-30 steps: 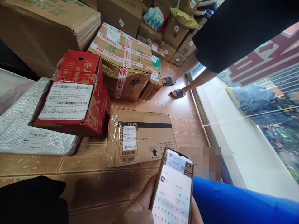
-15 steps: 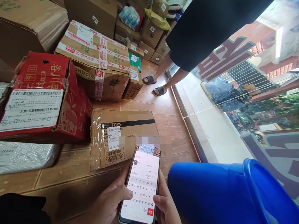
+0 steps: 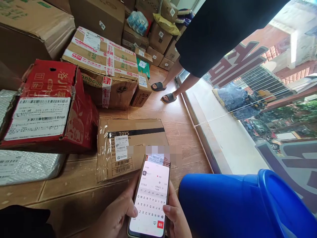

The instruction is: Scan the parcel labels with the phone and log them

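Head cam had the phone (image 3: 151,198) gripped in both hands, left hand (image 3: 115,218) thumbing its keyboard, right hand (image 3: 176,219) on its edge, above the floor (image 3: 74,185) beside a blue bucket (image 3: 235,205).

Bright daylight enters through the window (image 3: 260,99) right of the right hand (image 3: 177,218); phone screen (image 3: 151,198) glows. Edges bend, wide-angle; pixelated patch just above it.
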The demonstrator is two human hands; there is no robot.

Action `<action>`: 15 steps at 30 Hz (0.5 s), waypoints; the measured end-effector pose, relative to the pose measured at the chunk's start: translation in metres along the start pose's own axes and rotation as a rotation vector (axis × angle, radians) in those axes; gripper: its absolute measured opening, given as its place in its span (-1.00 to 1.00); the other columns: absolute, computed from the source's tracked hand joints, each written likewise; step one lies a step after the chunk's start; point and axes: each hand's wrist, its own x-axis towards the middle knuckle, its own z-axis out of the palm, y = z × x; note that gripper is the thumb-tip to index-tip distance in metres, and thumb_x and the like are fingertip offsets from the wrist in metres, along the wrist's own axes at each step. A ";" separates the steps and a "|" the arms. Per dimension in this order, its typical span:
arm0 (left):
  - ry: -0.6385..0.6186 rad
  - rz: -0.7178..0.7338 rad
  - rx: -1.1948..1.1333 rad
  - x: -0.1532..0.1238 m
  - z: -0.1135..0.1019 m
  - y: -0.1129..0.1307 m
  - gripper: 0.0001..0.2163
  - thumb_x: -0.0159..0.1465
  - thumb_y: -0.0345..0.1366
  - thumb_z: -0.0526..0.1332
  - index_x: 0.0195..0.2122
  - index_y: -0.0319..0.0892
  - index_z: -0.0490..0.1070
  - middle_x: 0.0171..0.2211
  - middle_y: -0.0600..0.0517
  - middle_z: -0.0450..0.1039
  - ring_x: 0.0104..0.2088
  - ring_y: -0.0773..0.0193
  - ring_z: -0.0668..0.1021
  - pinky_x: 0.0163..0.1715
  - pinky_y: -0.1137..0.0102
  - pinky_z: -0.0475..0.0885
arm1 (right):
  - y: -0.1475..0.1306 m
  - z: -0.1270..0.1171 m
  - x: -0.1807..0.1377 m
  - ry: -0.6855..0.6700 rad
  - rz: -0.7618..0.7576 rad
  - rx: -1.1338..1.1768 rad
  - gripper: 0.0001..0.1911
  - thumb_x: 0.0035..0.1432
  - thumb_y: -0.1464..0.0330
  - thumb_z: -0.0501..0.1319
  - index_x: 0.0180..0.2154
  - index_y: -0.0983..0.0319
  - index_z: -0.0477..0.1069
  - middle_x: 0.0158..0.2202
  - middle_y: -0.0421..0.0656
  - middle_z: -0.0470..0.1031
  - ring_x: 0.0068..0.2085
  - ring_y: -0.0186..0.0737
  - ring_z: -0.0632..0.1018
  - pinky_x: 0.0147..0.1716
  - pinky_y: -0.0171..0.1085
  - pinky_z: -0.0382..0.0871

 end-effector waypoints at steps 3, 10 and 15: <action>-0.001 -0.011 0.108 -0.001 -0.004 0.000 0.06 -0.17 -0.59 0.05 0.26 -0.01 -0.66 -0.02 0.02 0.48 -0.11 0.10 0.55 -0.20 0.32 0.43 | 0.002 0.001 -0.001 0.040 -0.003 -0.016 -0.20 -0.23 0.38 0.25 0.14 0.15 0.19 -0.14 -0.08 0.62 -0.12 0.11 0.58 -0.23 -0.05 0.47; -0.017 -0.077 0.062 -0.004 0.002 0.002 0.05 -0.11 -0.64 0.02 0.22 0.09 -0.73 0.05 0.03 0.43 -0.07 0.13 0.54 -0.23 0.40 0.42 | 0.002 0.001 -0.003 0.037 0.031 -0.034 -0.14 -0.20 0.37 0.22 0.21 0.15 0.08 -0.14 -0.09 0.62 -0.14 0.11 0.60 -0.25 -0.03 0.48; -0.142 -0.004 -0.016 0.003 0.004 0.000 0.04 -0.17 -0.62 0.05 0.30 -0.02 -0.51 0.02 -0.03 0.45 0.00 0.08 0.49 -0.03 0.26 0.33 | 0.002 -0.015 0.003 0.008 -0.003 -0.095 -0.24 -0.19 0.30 0.27 0.14 0.15 0.23 -0.15 -0.06 0.63 -0.06 0.20 0.56 -0.18 0.05 0.46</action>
